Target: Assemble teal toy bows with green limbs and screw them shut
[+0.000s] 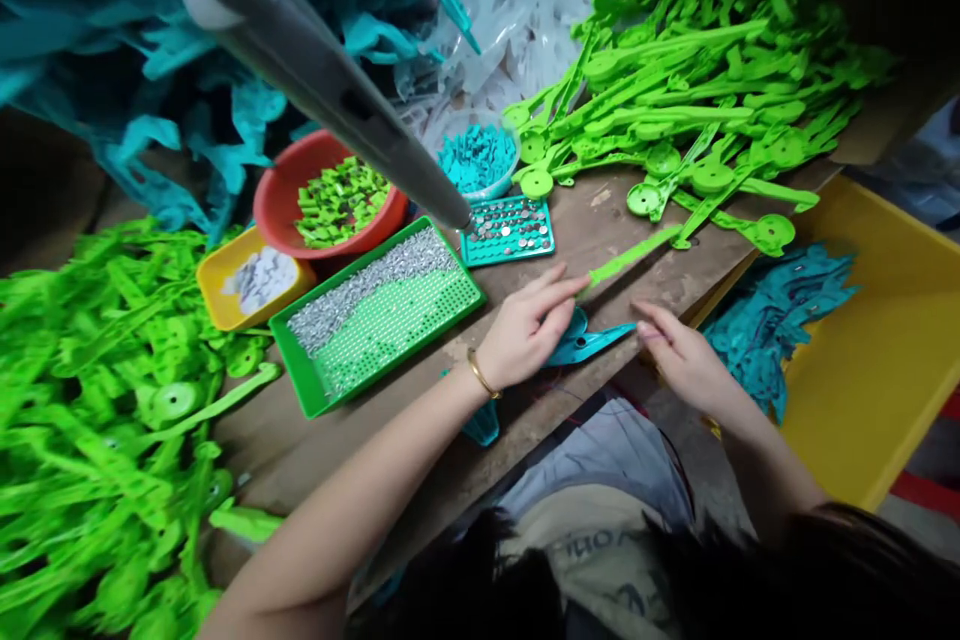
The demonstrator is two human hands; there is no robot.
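Note:
My left hand [529, 328], with a gold bangle [484, 375] at its wrist, reaches over the front of the table. Its fingertips close on the near end of a long bright green plastic part [634, 255], whose far end meets the green pile. Partly under that hand lies a teal plastic part [589, 348] with a dark hole. My right hand [686, 355] is at this part's pointed tip, thumb and fingers slightly apart; whether it touches the tip is hard to tell. Another teal piece [482, 422] lies below my left wrist.
Green tray [311, 398] of small metal pieces, teal tray [517, 255] of round metal pieces, red bowl [274, 210], yellow container [217, 295]. Green parts [705, 90] pile up right and left. A grey tool [337, 90] hangs overhead. A yellow bin [862, 400] holds teal parts.

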